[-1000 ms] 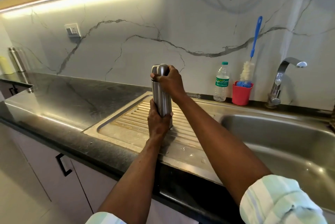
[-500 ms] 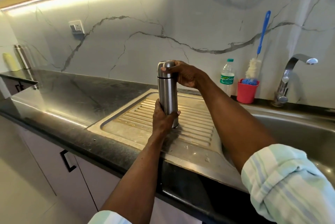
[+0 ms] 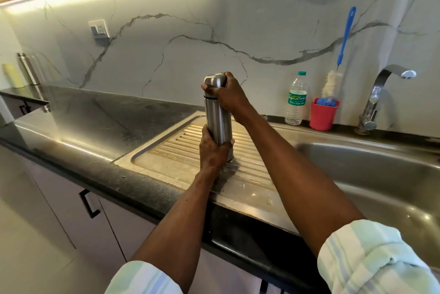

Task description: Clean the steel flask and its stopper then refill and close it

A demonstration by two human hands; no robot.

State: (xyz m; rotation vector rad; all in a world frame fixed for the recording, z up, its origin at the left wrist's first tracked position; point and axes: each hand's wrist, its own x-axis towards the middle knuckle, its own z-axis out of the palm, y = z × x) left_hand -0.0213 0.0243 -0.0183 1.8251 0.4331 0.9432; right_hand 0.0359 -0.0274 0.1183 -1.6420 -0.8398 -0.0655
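Observation:
The steel flask stands upright on the ribbed drainboard left of the sink. My left hand is wrapped around its lower body. My right hand is closed over the steel cap at the top, fingers around its side. The stopper is hidden under the cap.
A sink basin lies to the right, with a tap behind it. A plastic water bottle and a red cup holding a blue-handled bottle brush stand at the back wall. Another steel bottle stands far left.
My right hand has shifted its grip around the cap, from fingers reaching across the top to a full grasp. The flask stays upright in my left hand.

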